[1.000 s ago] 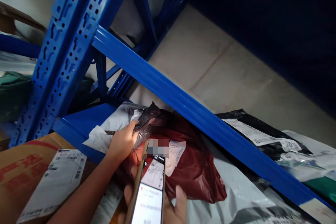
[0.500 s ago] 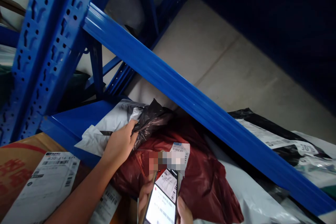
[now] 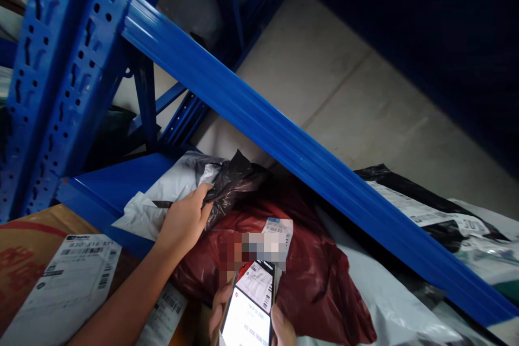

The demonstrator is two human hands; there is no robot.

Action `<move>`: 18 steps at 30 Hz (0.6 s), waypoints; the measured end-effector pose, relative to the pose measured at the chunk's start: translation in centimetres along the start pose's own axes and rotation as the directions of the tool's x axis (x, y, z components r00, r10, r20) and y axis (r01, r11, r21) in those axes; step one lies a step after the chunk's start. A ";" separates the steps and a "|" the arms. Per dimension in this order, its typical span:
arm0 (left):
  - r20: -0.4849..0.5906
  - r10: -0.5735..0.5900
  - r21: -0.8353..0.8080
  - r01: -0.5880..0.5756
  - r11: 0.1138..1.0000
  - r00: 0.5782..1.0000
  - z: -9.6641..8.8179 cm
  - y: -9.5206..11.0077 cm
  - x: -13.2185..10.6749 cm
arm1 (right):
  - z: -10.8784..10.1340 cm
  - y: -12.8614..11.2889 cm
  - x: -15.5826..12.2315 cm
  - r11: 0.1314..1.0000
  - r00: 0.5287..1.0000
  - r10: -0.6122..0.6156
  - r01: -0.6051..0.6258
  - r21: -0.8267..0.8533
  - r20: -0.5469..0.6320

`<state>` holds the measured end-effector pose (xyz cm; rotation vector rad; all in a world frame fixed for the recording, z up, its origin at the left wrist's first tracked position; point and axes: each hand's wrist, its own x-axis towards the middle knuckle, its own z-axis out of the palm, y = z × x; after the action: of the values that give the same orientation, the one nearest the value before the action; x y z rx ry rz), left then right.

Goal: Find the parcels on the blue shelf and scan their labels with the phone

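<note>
Pinching a crumpled fold of dark plastic film [image 3: 239, 186], the left hand [image 3: 184, 224] has its fingers bent and nearly closed on the thin, shiny sheet. A pale, wrinkled mailing pouch [image 3: 162, 189] lies just under and beside that hand; whether pouch and film are one parcel is hard to say in this dim light. The right hand [image 3: 283, 327] is wrapped around a phone [image 3: 248, 319], thumb along one edge and fingers along the other, its lit screen facing up and showing a picture of a label. A blurred patch covers the phone's upper end.

Beyond the phone, partly behind it, lies a maroon plastic bag [image 3: 324, 281], bulging and creased, bearing a white barcode label [image 3: 280, 228]. It rests against a smooth whitish bag [image 3: 381, 286] to the right. These parcels lie on a blue metal shelf [image 3: 125, 173], behind a ribbed beam [image 3: 259, 119] joined to a slotted upright [image 3: 77, 73]. A brown cardboard box [image 3: 40, 221] with red print and a paper label [image 3: 68, 278] sits at lower left.
</note>
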<state>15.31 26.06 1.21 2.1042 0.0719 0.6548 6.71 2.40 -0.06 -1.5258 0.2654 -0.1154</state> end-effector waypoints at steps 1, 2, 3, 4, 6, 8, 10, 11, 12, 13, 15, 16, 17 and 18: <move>0.003 -0.001 -0.002 0.001 1.000 1.000 0.0 0.0 0.0 | 0.2 -0.2 0.0 1.000 1.000 0.011 -0.011 0.000 -0.001; 0.004 -0.002 -0.003 0.002 1.000 1.000 0.0 0.0 0.0 | 0.4 -0.4 -0.1 1.000 1.000 0.022 -0.022 0.005 0.001; 0.003 -0.001 -0.002 0.001 1.000 1.000 -0.1 0.0 0.0 | 0.6 -0.6 -0.2 0.999 0.999 0.034 -0.034 0.014 0.008; 0.001 -0.001 0.001 0.001 1.000 1.000 -0.1 0.0 0.0 | 0.9 -0.7 -0.3 0.999 0.999 0.047 -0.048 0.025 0.016; -0.006 0.003 0.008 -0.003 1.000 1.000 0.0 0.0 0.0 | 1.7 -1.0 -0.9 0.996 0.996 0.077 -0.079 0.050 0.035; -0.007 0.008 0.010 -0.008 1.000 1.000 -0.1 0.1 0.1 | 2.7 -1.2 -1.8 0.992 0.994 0.099 -0.103 0.071 0.052; -0.004 0.007 0.013 -0.007 1.000 1.000 -0.1 0.1 0.2 | 3.7 -1.4 -3.1 0.983 0.986 0.149 -0.156 0.094 0.079; -0.003 0.006 0.016 -0.006 1.000 1.000 -0.2 0.2 0.2 | 4.1 -1.6 -3.7 0.970 0.973 0.202 -0.214 0.112 0.109; -0.005 0.004 0.020 -0.004 1.000 1.000 -0.2 0.2 0.2 | 4.4 -1.7 -4.4 0.949 0.952 0.266 -0.286 0.131 0.153; -0.008 0.004 0.025 -0.004 1.000 1.000 -0.3 0.3 0.1 | 4.6 -1.8 -4.9 0.921 0.921 0.330 -0.363 0.145 0.208; -0.015 0.004 0.039 -0.003 0.999 1.000 -0.5 0.4 0.1 | 4.8 -2.2 -5.9 0.871 0.855 0.402 -0.467 0.150 0.327; -0.014 0.002 0.047 -0.002 0.999 1.000 -0.5 0.5 0.0 | 4.8 -2.3 -6.2 0.868 0.835 0.395 -0.476 0.143 0.384; -0.013 0.000 0.053 0.000 0.999 1.000 -0.6 0.6 0.0 | 4.7 -2.5 -6.4 0.873 0.818 0.369 -0.468 0.136 0.442; -0.012 -0.001 0.056 0.001 0.998 1.000 -0.7 0.6 0.0 | 4.7 -2.6 -6.7 0.883 0.798 0.328 -0.448 0.135 0.505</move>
<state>14.86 26.20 2.00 2.1541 0.0992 0.6718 1.64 8.46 3.34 -1.1726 0.1638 0.5357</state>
